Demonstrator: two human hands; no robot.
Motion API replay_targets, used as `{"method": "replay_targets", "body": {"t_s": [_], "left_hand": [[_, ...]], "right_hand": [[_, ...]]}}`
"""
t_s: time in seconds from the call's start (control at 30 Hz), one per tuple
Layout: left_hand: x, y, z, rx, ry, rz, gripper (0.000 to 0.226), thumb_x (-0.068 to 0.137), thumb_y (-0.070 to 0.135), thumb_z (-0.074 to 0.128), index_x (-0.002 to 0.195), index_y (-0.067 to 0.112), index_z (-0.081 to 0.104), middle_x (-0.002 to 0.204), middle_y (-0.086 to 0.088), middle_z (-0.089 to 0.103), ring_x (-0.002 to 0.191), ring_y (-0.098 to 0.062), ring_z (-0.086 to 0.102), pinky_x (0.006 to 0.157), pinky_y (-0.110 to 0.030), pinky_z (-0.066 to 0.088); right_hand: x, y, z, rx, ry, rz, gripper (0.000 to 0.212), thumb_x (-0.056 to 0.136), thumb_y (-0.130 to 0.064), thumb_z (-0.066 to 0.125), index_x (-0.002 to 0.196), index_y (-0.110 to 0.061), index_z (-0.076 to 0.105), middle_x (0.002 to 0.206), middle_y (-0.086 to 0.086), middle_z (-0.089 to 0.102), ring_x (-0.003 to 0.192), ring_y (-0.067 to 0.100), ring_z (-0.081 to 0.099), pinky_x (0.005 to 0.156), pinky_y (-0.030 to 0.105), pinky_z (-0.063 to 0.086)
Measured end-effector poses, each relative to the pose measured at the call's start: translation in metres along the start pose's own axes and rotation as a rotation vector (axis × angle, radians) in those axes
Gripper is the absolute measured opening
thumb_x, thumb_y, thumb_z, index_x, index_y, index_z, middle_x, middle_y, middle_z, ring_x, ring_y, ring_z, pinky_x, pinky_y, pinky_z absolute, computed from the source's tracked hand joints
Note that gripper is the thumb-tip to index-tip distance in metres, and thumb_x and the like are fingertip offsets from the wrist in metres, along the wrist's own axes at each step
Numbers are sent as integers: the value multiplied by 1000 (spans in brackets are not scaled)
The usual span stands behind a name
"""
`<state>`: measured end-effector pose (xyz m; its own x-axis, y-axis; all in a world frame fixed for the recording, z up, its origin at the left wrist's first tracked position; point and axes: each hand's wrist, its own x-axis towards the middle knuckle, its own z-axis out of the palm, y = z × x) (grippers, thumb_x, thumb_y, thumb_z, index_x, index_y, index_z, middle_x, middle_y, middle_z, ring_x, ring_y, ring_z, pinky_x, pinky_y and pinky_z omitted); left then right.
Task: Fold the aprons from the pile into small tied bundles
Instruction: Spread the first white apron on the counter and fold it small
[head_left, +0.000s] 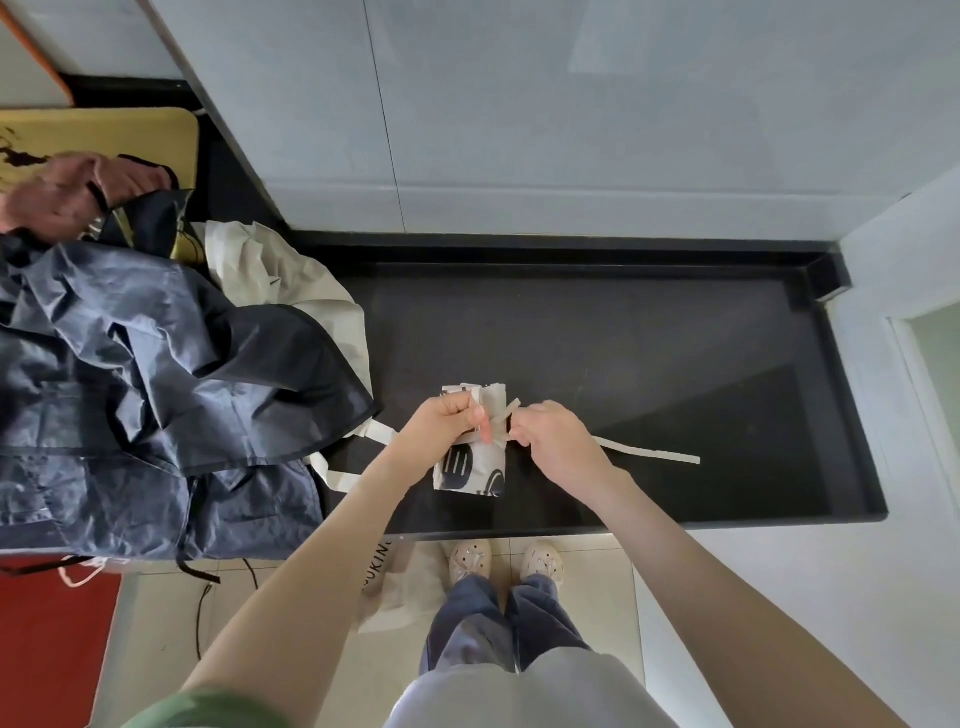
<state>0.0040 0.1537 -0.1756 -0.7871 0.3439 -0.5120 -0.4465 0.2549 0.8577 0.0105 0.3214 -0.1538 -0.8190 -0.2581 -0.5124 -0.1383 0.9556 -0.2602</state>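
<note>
A small folded cream apron bundle (470, 467) with dark printed shapes lies on the black counter (649, 395). My left hand (447, 421) grips the bundle's upper left part and pinches a strap against it. My right hand (553, 439) pinches a cream strap (649, 453) at the bundle's right side; the strap's loose end trails right across the counter. At the left lies the pile: a crumpled navy apron (156, 374) on top of a cream apron (291, 291).
Another person's hand (67, 195) holds dark fabric at the far left, over a yellow board (130, 135). A grey tiled wall (519, 104) backs the counter. Below the counter's front edge are my feet (504, 561), a cream bag (400, 587) and a red mat (52, 639).
</note>
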Motion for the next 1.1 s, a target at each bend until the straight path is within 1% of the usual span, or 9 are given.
{"method": "replay_targets", "body": {"t_s": [0.1,0.27,0.37,0.47,0.63,0.73,0.9,1.0,1.1], "left_hand": [[1,-3,7,-50,73,-5,43,100,21,48,61,16,63,70,-1,57,72,-15,48,73,-19,42],[4,2,20,34,110,-23,38,101,21,47,66,17,64,62,5,57,61,-2,50,71,-9,41],[3,1,25,131,167,-43,47,101,28,45,56,21,55,64,3,56,69,-12,52,76,-24,41],[1,1,26,146,165,-32,50,102,32,44,54,20,51,63,5,53,64,-10,47,73,-25,39],[-3,2,22,212,79,-31,45,102,34,41,63,14,50,62,4,45,61,-11,40,66,-24,35],[-4,1,21,226,1,-69,40,103,31,37,68,16,49,70,-1,46,69,-15,42,68,-25,36],[-5,9,18,14,-89,-123,28,94,17,48,66,16,47,65,4,45,63,-6,42,65,-19,35],[-7,9,19,-18,-70,-111,41,101,32,45,62,25,55,57,16,55,59,3,52,66,-13,40],[-8,6,18,44,-4,-94,47,103,39,34,66,23,56,67,9,56,68,-4,53,77,-21,42]], "right_hand": [[-14,20,12,141,129,47,20,96,-6,45,79,-14,48,85,2,47,87,19,43,73,26,32],[-34,23,1,1028,127,159,27,98,-24,50,83,-7,63,96,-5,61,97,12,56,81,17,42],[-32,6,3,1210,125,61,23,100,-21,48,94,-10,67,97,-16,68,100,-2,59,85,7,44],[-25,0,5,1309,182,76,20,100,-16,49,98,-19,69,95,-16,69,96,-4,60,84,9,45],[-17,-5,15,1282,191,111,23,99,-14,51,114,-21,67,109,-10,64,105,4,58,89,13,45],[-10,-10,20,1036,278,87,24,98,-14,52,114,-17,69,104,-5,63,104,12,56,93,25,45],[-11,-14,26,713,357,2,25,97,-5,49,112,-16,66,99,3,61,91,13,54,76,19,44],[-13,-12,26,661,349,-27,19,94,0,48,107,-12,55,97,1,59,89,14,57,77,26,51],[-12,-14,23,683,321,9,15,94,-6,53,106,-12,46,89,4,62,82,15,60,75,35,54]]}}
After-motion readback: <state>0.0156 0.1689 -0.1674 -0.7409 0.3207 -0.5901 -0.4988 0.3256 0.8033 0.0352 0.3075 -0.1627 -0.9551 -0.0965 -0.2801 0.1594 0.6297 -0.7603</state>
